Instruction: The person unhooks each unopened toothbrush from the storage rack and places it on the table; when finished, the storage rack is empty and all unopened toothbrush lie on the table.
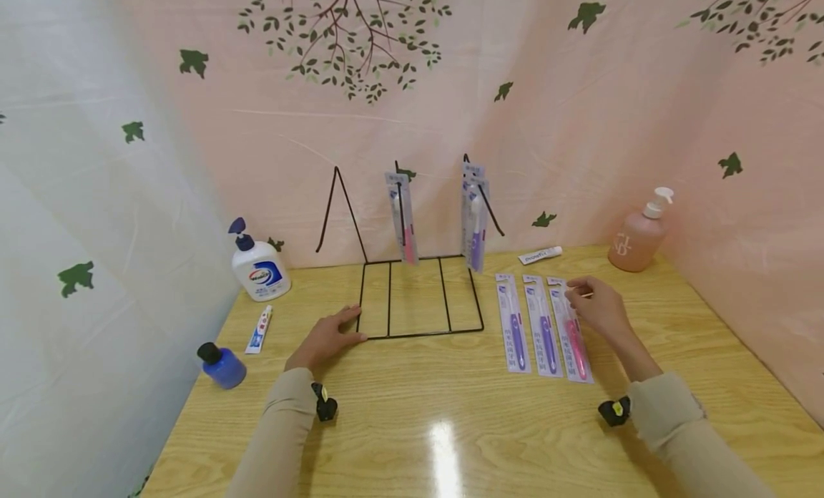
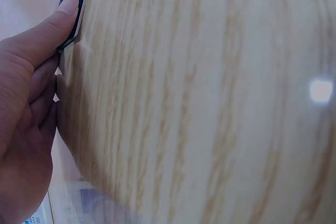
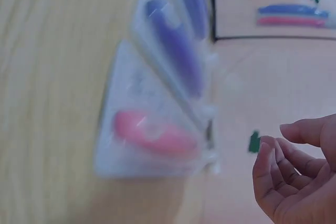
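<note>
My left hand (image 1: 328,335) holds the near left corner of a black wire rack (image 1: 418,334), its thumb on the front wire and its fingers at the side wire. My right hand (image 1: 599,308) is over the top end of a pink packaged toothbrush (image 1: 575,337). Nothing lies between its thumb and fingers, which are bent and apart in the right wrist view. Beside that package lie two purple packaged toothbrushes (image 1: 546,333). From the rack's middle hook hangs a package with a pink toothbrush (image 1: 408,233). Packages with a purple toothbrush (image 1: 476,230) at the front hang on its right hook.
At the left stand a white pump bottle (image 1: 260,272) and a blue bottle (image 1: 223,367), with a toothpaste tube (image 1: 260,331) between them. Behind the packages lies a white tube (image 1: 540,255). A pink pump bottle (image 1: 637,239) stands at the back right, near the hanging cloth (image 1: 727,219).
</note>
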Tool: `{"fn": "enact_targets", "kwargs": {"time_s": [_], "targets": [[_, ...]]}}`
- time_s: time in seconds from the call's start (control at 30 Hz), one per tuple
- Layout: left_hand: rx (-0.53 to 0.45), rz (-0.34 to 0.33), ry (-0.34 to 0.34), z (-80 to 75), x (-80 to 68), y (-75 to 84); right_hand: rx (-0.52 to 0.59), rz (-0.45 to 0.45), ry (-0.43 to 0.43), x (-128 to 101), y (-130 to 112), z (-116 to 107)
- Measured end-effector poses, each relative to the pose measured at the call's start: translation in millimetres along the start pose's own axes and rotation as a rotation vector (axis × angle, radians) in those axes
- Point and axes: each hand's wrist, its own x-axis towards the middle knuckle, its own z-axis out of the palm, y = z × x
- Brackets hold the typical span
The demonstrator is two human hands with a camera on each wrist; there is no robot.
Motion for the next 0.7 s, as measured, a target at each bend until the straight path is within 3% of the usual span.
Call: {"fn": "enact_targets", "kwargs": {"time_s": [0.37,0.7], "targets": [[0.005,-0.003,0.0,-0.4,-0.1,1.0,0.098,-0.135,0.084,-4.7,-49.6,11.8],[-0.003,-0.004,-0.003,0.2,0.4,0.3,0.173,-0.287,0.082,-3.3,-91.1,36.0]]}}
